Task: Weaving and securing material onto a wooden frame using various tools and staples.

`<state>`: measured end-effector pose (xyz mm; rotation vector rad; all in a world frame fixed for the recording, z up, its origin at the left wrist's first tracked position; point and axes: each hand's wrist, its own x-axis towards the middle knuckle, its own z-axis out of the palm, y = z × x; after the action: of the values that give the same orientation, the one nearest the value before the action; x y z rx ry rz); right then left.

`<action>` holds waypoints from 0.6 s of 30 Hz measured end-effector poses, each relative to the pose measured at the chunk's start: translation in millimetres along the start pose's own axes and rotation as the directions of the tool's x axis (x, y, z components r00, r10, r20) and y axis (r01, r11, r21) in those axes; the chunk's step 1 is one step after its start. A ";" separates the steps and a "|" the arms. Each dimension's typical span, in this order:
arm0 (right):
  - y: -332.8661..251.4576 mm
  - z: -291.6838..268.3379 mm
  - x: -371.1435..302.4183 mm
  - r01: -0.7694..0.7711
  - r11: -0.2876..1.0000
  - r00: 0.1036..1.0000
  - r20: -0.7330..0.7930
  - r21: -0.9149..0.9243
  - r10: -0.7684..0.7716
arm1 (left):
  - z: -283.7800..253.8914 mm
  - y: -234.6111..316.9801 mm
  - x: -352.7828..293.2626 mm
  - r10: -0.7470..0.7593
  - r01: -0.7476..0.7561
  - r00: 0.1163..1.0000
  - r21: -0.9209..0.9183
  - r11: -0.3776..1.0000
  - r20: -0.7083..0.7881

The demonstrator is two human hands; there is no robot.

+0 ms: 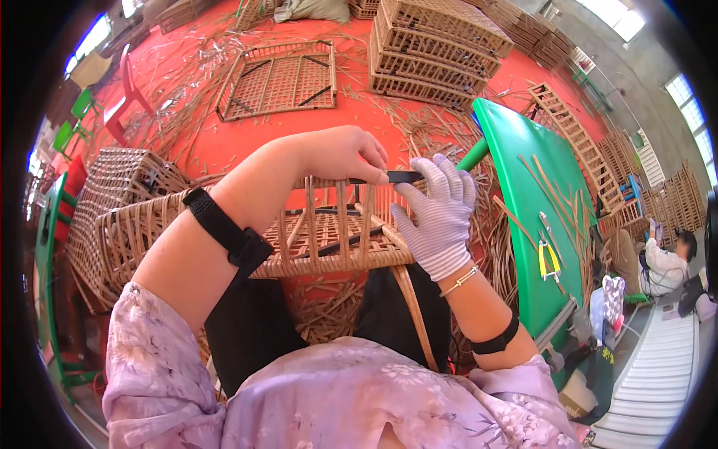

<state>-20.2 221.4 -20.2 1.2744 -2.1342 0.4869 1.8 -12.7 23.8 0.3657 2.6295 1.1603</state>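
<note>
A woven wicker basket frame [329,262] with upright slats rests across my lap. Along its far top edge runs a black strip [402,176]. My left hand [345,155] is bare and bent over this edge, its thumb and fingertips closed on the strip. My right hand [441,206], in a striped white glove, meets the strip's right end between its index and middle fingers. The thumb stands apart from the index finger, below the strip. How firmly this hand grips is hard to see. A loose cane strand [416,314] hangs from the frame's near right corner.
On my right, a green table [527,247] holds cane strips, yellow-handled pliers [550,262] and other cutters. Woven baskets [123,202] stand at left. Beyond lie a flat wicker panel [280,78] and stacked trays [437,49]. Cane scraps litter the red floor. Another person [666,262] sits far right.
</note>
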 end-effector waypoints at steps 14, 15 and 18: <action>-11.9 16.9 6.6 -0.203 0.973 0.978 0.069 0.111 0.196 | 21.5 -14.5 -7.1 0.184 -0.177 0.975 0.066 0.982 -0.125; -10.0 15.8 4.7 -0.241 0.951 0.970 0.060 0.194 0.234 | 22.1 -13.4 -8.1 0.182 -0.175 0.975 0.065 0.982 -0.130; -12.8 10.9 -0.3 -0.265 0.928 0.963 0.025 0.260 0.268 | 23.7 -10.5 -8.9 0.179 -0.172 0.974 0.059 0.983 -0.141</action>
<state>-12.1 209.2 -28.6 1.1136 -2.3037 0.9152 16.4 -6.2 1.5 0.5525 2.8018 1.2237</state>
